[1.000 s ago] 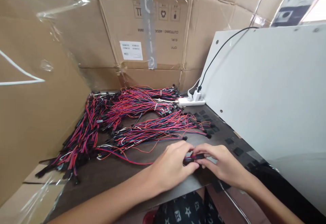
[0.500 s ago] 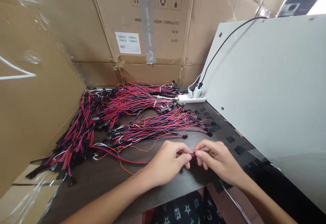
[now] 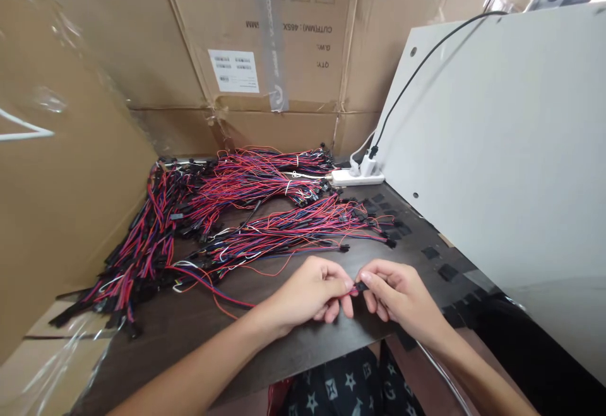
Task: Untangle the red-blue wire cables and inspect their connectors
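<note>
Compared with the view half a second earlier, a small black connector (image 3: pixel 360 286) is shown more plainly between the two hands, which have been eased slightly apart. The connector is held in the middle of the dark tabletop (image 3: pixel 303 334), just above its near edge. It is pinched by the thumb and forefinger of the right hand (image 3: pixel 400 296), so that hand is closed narrowly and is not spread. The left hand (image 3: pixel 307 293) is also curled and narrowly closed, with its fingertips brought up against the connector's other side, though whether the connector is gripped by that hand cannot be told because the fingers partly hide it. A red and blue wire lead (image 3: pixel 222 288) is stretched from the left hand towards the piles on the left. Nearest the hands, a loose bundle of red, blue and black wires (image 3: pixel 293 233) is laid across the tabletop, with black plugs (image 3: pixel 344 247) at its ends. A larger heap of similar wires (image 3: pixel 156 233) is piled behind and to the left, against sheets of cardboard (image 3: pixel 80 170). A white power strip (image 3: pixel 355 178) is placed beyond, beside a white panel (image 3: pixel 492 151).
</note>
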Demonstrator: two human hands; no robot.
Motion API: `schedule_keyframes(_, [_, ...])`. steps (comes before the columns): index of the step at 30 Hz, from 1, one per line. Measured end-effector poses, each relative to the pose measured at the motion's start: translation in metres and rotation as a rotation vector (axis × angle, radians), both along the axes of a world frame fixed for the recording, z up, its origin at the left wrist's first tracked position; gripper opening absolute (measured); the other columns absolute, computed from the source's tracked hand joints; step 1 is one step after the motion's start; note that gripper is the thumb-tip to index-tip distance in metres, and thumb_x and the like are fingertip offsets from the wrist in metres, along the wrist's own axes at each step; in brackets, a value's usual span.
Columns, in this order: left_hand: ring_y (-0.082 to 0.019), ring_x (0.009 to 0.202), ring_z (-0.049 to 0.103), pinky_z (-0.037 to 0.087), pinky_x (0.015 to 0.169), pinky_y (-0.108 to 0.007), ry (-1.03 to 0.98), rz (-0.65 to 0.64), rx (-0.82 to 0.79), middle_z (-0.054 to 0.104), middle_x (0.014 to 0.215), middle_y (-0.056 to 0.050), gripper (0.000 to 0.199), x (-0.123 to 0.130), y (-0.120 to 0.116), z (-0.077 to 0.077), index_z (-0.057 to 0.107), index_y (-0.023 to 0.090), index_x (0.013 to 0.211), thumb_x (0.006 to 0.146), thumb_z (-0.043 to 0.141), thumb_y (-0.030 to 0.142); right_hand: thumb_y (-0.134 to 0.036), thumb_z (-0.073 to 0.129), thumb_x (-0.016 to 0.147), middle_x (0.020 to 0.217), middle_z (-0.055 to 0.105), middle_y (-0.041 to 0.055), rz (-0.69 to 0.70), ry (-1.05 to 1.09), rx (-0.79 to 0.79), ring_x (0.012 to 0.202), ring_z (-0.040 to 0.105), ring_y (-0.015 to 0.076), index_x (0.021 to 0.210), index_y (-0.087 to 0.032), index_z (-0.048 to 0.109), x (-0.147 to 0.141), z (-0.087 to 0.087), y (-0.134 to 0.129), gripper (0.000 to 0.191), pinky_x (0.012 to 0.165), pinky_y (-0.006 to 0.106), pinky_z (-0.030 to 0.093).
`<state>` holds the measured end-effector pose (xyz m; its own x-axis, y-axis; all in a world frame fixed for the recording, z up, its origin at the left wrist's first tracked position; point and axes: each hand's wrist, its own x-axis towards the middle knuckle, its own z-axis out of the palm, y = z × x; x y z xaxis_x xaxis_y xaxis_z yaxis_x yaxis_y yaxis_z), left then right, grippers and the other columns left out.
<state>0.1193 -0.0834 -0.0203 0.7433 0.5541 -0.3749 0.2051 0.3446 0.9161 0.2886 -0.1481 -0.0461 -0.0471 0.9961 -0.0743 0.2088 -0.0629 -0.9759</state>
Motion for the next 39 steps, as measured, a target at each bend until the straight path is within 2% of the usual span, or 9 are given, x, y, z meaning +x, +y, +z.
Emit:
schedule_keyframes(6, [-0.006, 0.044, 0.049, 0.036, 0.043, -0.017, -0.060, 0.029, -0.141, 0.065, 0.062, -0.005, 0.019, -0.001, 0.002, -0.002, 0.066, 0.009, 0.074, 0.071, 0.063, 0.028, -0.055, 0.051, 0.087, 0.053, 0.057, 0.0002, -0.023, 0.037, -0.025, 0.038, 0.044, 0.0071, 0.078, -0.015, 0.057, -0.001, 0.001, 0.000, 0.042, 0.034, 0.017, 0.026])
schedule_keyframes(11, [-0.006, 0.045, 0.051, 0.040, 0.046, -0.017, -0.080, 0.018, -0.205, 0.064, 0.059, -0.005, 0.014, -0.002, 0.001, -0.001, 0.065, 0.009, 0.070, 0.065, 0.067, 0.022, -0.044, 0.065, 0.081, 0.062, 0.061, 0.0011, 0.069, 0.007, 0.041, 0.050, 0.051, 0.0095, 0.081, -0.016, 0.056, -0.003, 0.007, -0.003, 0.029, 0.045, 0.019, 0.039])
schedule_keyframes(15, [-0.009, 0.049, 0.057, 0.046, 0.049, -0.020, -0.068, 0.021, -0.237, 0.065, 0.064, -0.006, 0.018, -0.002, 0.000, -0.003, 0.064, 0.008, 0.072, 0.060, 0.071, 0.020, -0.041, 0.067, 0.079, 0.054, 0.058, -0.0004, 0.040, 0.008, 0.040, 0.045, 0.047, 0.0085, 0.075, -0.016, 0.057, -0.005, 0.008, 0.000, 0.027, 0.042, 0.019, 0.036])
schedule_keyframes(18, [-0.013, 0.052, 0.061, 0.050, 0.049, -0.024, -0.048, 0.046, -0.227, 0.064, 0.067, -0.005, 0.019, -0.001, 0.000, -0.006, 0.062, 0.009, 0.070, 0.058, 0.071, 0.021, -0.043, 0.070, 0.075, 0.051, 0.056, -0.0012, -0.011, 0.065, -0.015, 0.041, 0.044, 0.0070, 0.071, -0.016, 0.055, -0.007, 0.007, 0.001, 0.031, 0.039, 0.018, 0.033])
schedule_keyframes(21, [-0.014, 0.050, 0.061, 0.052, 0.049, -0.026, -0.012, 0.043, -0.189, 0.063, 0.061, -0.005, 0.018, 0.000, 0.001, -0.007, 0.062, 0.009, 0.069, 0.056, 0.069, 0.020, -0.045, 0.072, 0.071, 0.047, 0.054, -0.0023, -0.032, 0.096, -0.080, 0.036, 0.039, 0.0052, 0.069, -0.015, 0.054, -0.007, 0.008, 0.002, 0.035, 0.036, 0.016, 0.029])
schedule_keyframes(28, [-0.013, 0.042, 0.058, 0.046, 0.037, -0.019, -0.003, 0.032, -0.188, 0.061, 0.055, -0.003, 0.014, 0.002, 0.003, 0.000, 0.063, 0.009, 0.062, 0.049, 0.059, 0.011, -0.037, 0.074, 0.072, 0.046, 0.055, -0.0025, -0.024, 0.148, -0.111, 0.033, 0.037, 0.0033, 0.069, -0.015, 0.054, -0.002, 0.013, 0.000, 0.030, 0.033, 0.013, 0.023])
schedule_keyframes(34, [-0.014, 0.041, 0.059, 0.047, 0.035, -0.021, 0.020, -0.003, -0.112, 0.059, 0.047, 0.000, 0.010, 0.001, 0.003, -0.009, 0.060, 0.012, 0.061, 0.051, 0.055, 0.012, -0.033, 0.076, 0.070, 0.047, 0.057, -0.0022, -0.019, 0.155, -0.143, 0.033, 0.039, 0.0035, 0.069, -0.015, 0.054, 0.003, 0.016, -0.002, 0.029, 0.032, 0.012, 0.023])
schedule_keyframes(36, [-0.012, 0.038, 0.055, 0.042, 0.033, -0.018, 0.059, -0.021, -0.072, 0.058, 0.047, 0.001, 0.011, -0.001, 0.004, -0.009, 0.061, 0.012, 0.062, 0.053, 0.055, 0.012, -0.033, 0.076, 0.070, 0.047, 0.057, -0.0022, -0.041, 0.154, -0.140, 0.033, 0.039, 0.0034, 0.069, -0.014, 0.054, 0.007, 0.017, -0.004, 0.029, 0.032, 0.012, 0.023])
schedule_keyframes(39, [-0.006, 0.033, 0.045, 0.026, 0.030, -0.014, 0.148, -0.027, 0.017, 0.057, 0.047, 0.002, 0.013, -0.003, 0.006, -0.005, 0.064, 0.011, 0.065, 0.057, 0.053, 0.011, -0.033, 0.076, 0.070, 0.048, 0.057, -0.0021, -0.061, 0.157, -0.137, 0.033, 0.038, 0.0030, 0.069, -0.015, 0.054, 0.013, 0.018, -0.005, 0.029, 0.031, 0.012, 0.022])
